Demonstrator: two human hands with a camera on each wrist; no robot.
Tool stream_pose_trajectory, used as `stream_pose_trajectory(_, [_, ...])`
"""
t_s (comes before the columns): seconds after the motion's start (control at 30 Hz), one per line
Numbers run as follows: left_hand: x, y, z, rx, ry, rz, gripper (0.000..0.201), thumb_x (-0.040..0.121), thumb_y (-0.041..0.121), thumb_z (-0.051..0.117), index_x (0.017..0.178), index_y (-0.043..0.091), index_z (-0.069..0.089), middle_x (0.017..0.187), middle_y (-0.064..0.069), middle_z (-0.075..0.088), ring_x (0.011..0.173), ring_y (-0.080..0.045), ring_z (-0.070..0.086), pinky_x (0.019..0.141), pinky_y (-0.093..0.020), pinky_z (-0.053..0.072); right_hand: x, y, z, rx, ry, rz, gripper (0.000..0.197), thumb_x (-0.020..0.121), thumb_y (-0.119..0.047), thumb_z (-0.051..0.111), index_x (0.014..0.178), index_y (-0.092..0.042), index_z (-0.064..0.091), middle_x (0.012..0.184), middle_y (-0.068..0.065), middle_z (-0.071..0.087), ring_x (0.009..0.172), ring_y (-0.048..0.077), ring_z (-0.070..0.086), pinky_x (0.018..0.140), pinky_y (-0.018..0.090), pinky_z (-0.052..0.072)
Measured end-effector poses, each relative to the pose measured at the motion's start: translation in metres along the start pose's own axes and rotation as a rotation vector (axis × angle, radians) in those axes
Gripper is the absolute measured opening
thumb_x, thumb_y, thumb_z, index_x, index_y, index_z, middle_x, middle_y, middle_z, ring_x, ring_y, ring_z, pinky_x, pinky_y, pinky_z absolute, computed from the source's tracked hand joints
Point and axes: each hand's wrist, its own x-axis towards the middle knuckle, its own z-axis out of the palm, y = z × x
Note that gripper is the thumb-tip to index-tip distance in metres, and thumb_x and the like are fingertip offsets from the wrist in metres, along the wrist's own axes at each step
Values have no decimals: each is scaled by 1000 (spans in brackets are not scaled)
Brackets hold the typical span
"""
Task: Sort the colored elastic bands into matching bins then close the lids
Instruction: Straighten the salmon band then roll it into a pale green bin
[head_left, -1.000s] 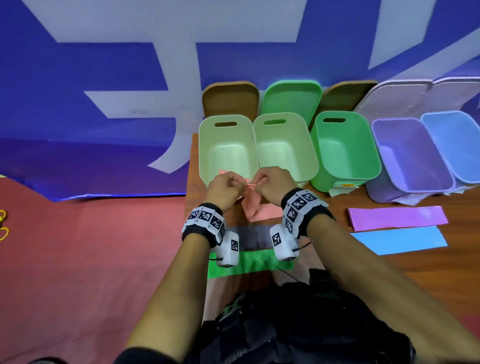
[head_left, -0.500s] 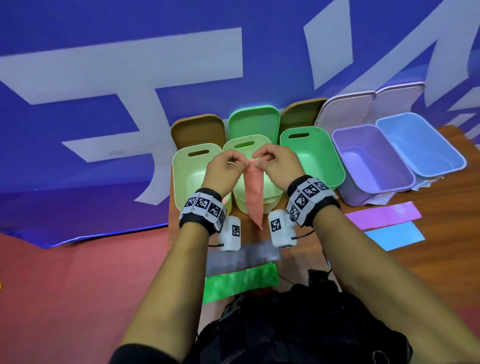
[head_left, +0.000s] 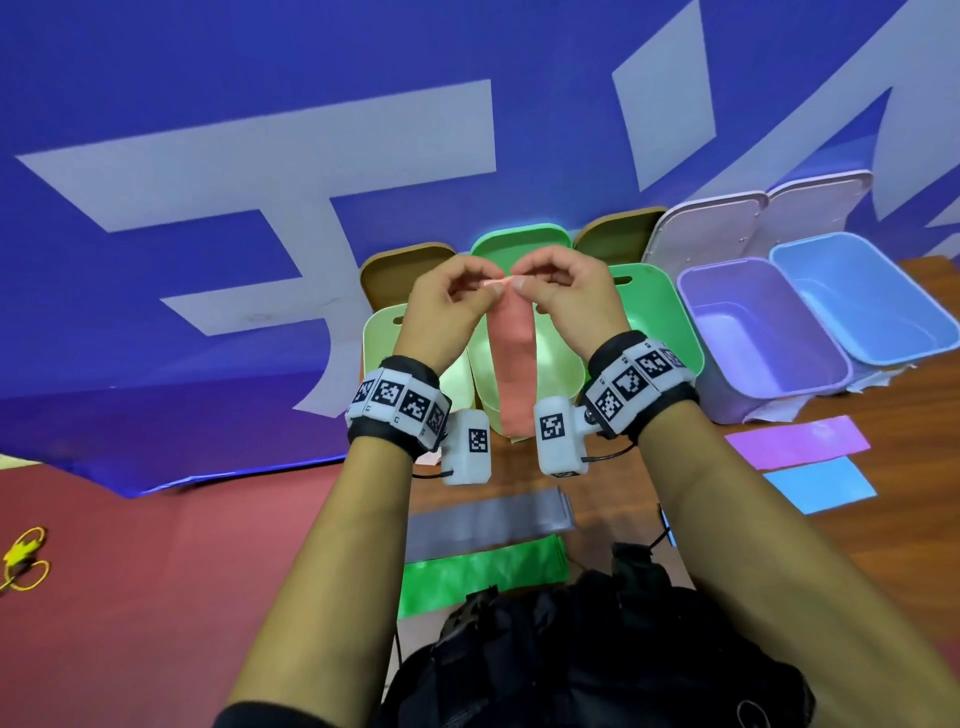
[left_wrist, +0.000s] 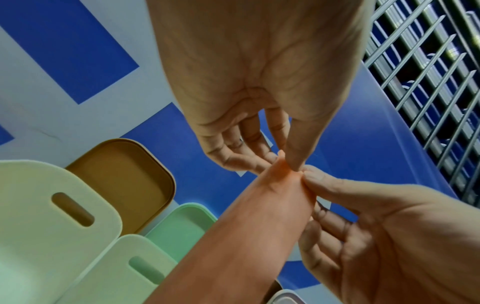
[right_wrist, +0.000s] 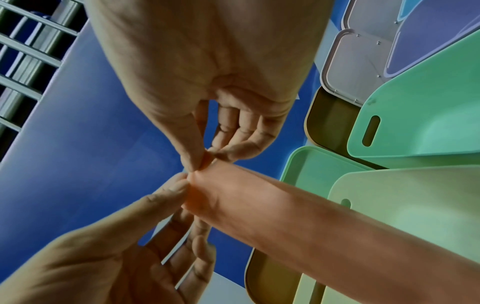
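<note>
Above the pale green bins at frame centre | both my left hand (head_left: 449, 306) and right hand (head_left: 563, 299) are pinching the pink band's (head_left: 511, 364) top edge, it is hanging straight | advising: pinch firmly, lower slowly into the matching bin.

Both hands' fingers (right_wrist: 192, 158) pinch the orange band (right_wrist: 298, 222) above green bins (right_wrist: 415, 127).

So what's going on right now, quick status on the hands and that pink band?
Left hand and right hand both pinch the pink band's top edge. Band hangs above the pale bin. Nothing blocking.
</note>
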Motion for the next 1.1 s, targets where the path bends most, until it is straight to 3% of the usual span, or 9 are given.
stream_pose_trajectory(0.17, [2,3,-1,-6,8,-4,16,82,-2,72,97,3,69,94,-10,67,83,-13,61,80,-22,52,1,-5,-3,44,-17,-6,13,84,3,70,86,-10,70,75,-7,64,70,3,57,67,13,46])
stream_pose_trajectory(0.3, [2,4,0,2,23,-12,13,83,2,73,96,5,71,90,-6,68,79,-11,61,79,-23,52,2,-6,-6,78,-21,12,12,81,4,73,91,-4,71,73,-7,65,66,-1,57,68,13,47])
stream_pose_trajectory(0.5, [1,3,1,3,26,-13,11,83,5,74,94,4,71,87,-6,67,79,-14,60,77,-27,52,0,-4,-4,72,-25,16,15,80,3,75,93,-4,72,82,-1,69,77,8,63,80,20,52])
stream_pose_trajectory(0.7, [-1,2,0,-29,23,-18,12,83,4,74,94,5,69,88,-7,65,80,-13,60,76,-24,51,-2,-1,-1,29,-17,11,12,83,1,72,93,-6,72,81,-2,67,76,7,59,77,17,50])
stream_pose_trajectory(0.9, [-2,2,0,-23,22,4,14,87,1,66,90,14,67,84,2,65,77,-7,58,73,-22,47,-5,-2,2,17,-11,-3,14,83,0,72,94,-8,71,85,-4,67,81,10,59,81,23,51])
stream_pose_trajectory(1.1, [-7,2,-2,16,23,24,12,89,1,65,97,5,72,87,2,69,79,-2,62,75,-17,46,-8,-4,2,4,4,3,10,83,0,73,91,-6,72,80,-6,66,76,6,58,78,18,51])
